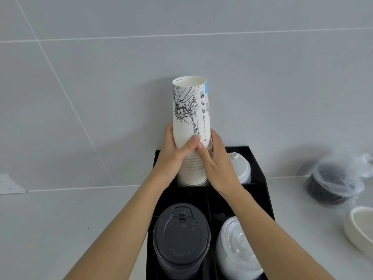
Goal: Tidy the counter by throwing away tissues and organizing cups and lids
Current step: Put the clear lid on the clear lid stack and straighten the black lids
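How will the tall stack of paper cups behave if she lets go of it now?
The stack of paper cups is tall and narrow and leans slightly, so it may tip. Both the left hand and the right hand grip it near the middle, which suggests it needs steadying. Being thin paper, it is probably light and crushable.

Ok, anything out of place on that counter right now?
Mostly tidy. Outside the black organizer, a stack of black lids in a loose plastic bag sits on the counter at right, beside a white bowl. Both hands hold the upside-down cup stack.
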`<move>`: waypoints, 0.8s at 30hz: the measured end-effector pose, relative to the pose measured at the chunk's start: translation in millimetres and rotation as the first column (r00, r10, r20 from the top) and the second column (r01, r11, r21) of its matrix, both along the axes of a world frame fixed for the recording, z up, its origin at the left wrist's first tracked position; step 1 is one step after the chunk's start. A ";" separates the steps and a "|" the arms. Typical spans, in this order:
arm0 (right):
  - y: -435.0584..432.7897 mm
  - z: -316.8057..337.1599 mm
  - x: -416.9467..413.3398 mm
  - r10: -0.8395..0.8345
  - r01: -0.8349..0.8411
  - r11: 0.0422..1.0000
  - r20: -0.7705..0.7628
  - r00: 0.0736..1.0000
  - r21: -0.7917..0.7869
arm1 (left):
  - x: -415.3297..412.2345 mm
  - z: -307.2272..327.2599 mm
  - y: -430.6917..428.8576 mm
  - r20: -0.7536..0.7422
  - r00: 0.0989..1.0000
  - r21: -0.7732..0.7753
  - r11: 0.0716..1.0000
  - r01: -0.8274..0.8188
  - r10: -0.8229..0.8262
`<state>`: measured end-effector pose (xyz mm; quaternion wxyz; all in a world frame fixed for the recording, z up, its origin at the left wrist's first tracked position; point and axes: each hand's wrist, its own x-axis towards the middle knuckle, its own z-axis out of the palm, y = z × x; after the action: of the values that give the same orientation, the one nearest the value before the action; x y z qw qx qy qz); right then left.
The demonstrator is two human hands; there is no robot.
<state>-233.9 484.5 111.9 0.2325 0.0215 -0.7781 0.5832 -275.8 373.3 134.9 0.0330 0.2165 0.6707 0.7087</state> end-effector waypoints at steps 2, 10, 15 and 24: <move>0.8 1.7 1.1 0.008 -0.008 1.000 0.016 1.000 0.020 | 1.0 1.9 -0.7 -0.002 1.000 -0.008 1.000 0.012 -0.012; 0.7 12.5 40.0 -0.127 0.131 0.991 0.097 0.987 -0.032 | 19.6 7.5 -35.0 0.034 0.995 -0.098 0.991 -0.090 0.094; -12.3 11.2 83.1 -0.071 0.089 0.979 0.103 0.992 -0.184 | 60.8 -4.2 -66.6 0.128 0.984 -0.078 0.990 -0.118 0.127; -60.7 -21.9 135.0 0.093 0.096 0.838 0.314 0.945 -0.538 | 130.8 -49.0 -71.7 0.334 0.929 0.016 0.985 -0.173 0.157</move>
<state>-98.9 423.8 89.9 0.0968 -0.1435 -0.6071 0.7756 -145.1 301.5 85.9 0.0808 0.0377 0.6552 0.7501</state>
